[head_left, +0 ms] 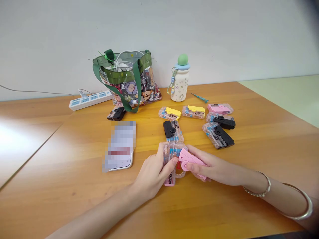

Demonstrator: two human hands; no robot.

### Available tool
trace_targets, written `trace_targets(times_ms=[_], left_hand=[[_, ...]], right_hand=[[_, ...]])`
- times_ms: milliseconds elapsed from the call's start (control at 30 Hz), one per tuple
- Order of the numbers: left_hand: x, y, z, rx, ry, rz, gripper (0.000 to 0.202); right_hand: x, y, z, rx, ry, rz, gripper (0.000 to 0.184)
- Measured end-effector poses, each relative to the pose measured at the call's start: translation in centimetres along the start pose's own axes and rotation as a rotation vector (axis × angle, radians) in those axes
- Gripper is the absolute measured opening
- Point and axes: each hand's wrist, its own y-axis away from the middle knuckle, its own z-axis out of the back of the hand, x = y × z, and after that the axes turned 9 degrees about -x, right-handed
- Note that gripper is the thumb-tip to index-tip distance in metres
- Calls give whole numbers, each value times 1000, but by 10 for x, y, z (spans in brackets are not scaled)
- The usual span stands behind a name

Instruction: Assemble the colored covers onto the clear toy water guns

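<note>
Between my two hands is a toy water gun [171, 179] of clear plastic with blue inner parts, a red trigger and a pink folding piece, partly swung out. My left hand [156, 166] grips the clear body from the left, its thumb near the pink hinge. On the other side my right hand [209, 166] pinches the pink piece, thumb on the round hinge, some fingers hidden beneath. Just beyond lies a black and clear folded water gun [173, 131]. To the right rests another black one [218, 136].
Further folded water guns lie behind, including a yellow one [193, 112] and a pink one [220, 108]. A phone [122, 146] lies at left. By the wall are a power strip [91, 99], a clear bag with green straps [129, 83], a bottle [181, 84] and a small teal screwdriver [200, 97].
</note>
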Motion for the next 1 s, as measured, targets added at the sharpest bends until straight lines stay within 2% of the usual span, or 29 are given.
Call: trace_targets(times_ms=[167, 267, 367, 467, 733, 867, 1000], left_hand=[[-1, 2, -2, -30, -19, 10, 21], [0, 3, -5, -14, -28, 25, 22], [0, 4, -7, 15, 34, 26, 25], [1, 4, -8, 5, 130, 17, 29], [3, 0, -2, 26, 218, 1, 31], [2, 0, -1, 20, 260, 4, 29], [3, -1, -3, -24, 284, 19, 25]], right_hand=[[0, 0, 0, -27, 9, 2, 41], [2, 0, 0, 33, 4, 6, 42], [2, -1, -3, 78, -28, 27, 40], [-1, -2, -4, 39, -81, 46, 42], [6, -3, 14, 62, -84, -60, 42], [8, -4, 16, 0, -51, -47, 40], [6, -4, 11, -233, 67, 149, 29]])
